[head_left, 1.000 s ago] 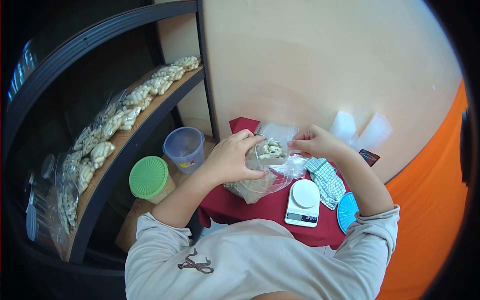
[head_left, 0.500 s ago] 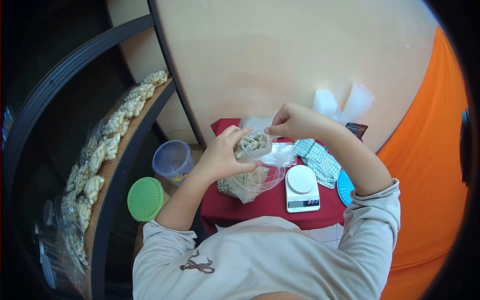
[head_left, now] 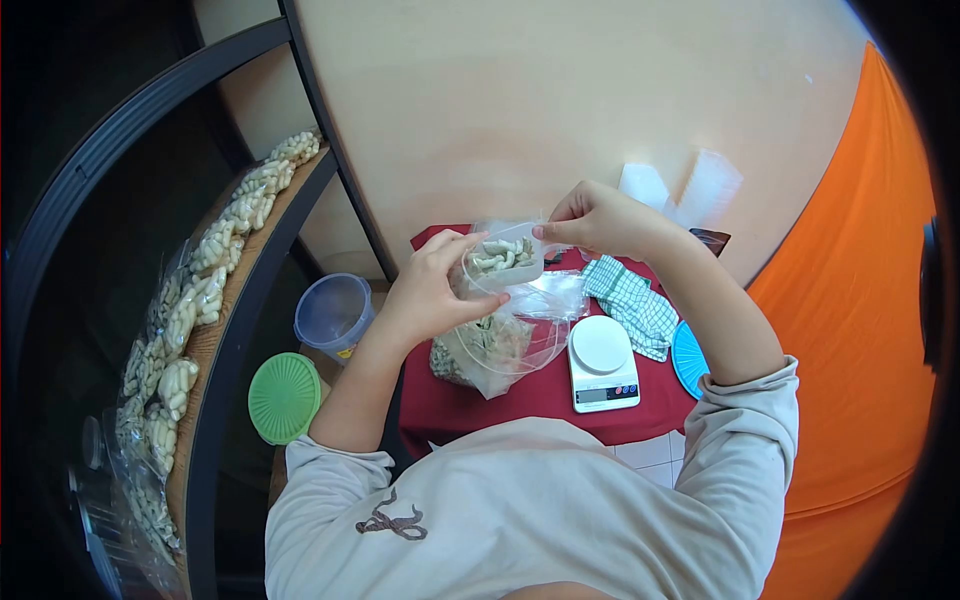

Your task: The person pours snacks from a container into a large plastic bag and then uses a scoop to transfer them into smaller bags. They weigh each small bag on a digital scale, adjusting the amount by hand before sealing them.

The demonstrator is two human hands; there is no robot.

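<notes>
A translucent plastic container (head_left: 522, 274) with pale greenish snack pieces (head_left: 500, 255) in it is held up over the table. My left hand (head_left: 435, 285) wraps its left side, thumb low and fingers along the top. At its upper right corner, my right hand (head_left: 590, 220) pinches with thumb and fingertips; whether it grips the rim or thin plastic there is hard to tell. Below the container, a clear plastic bag (head_left: 490, 378) of similar snack pieces rests on the table, under a round-edged sheet of clear plastic. Flat clear bags (head_left: 550, 295) lie just behind.
A white kitchen scale (head_left: 603, 365), a green checked cloth (head_left: 632, 300) and a blue lid (head_left: 688, 358) are on the red tablecloth (head_left: 640, 415). To the left are a bucket (head_left: 335, 312), a green lid (head_left: 284, 398) and a shelf (head_left: 235, 285) bearing bagged snacks.
Both hands and the container have risen slightly, and the container's inside now shows more plainly. The whole view has shifted a little.
</notes>
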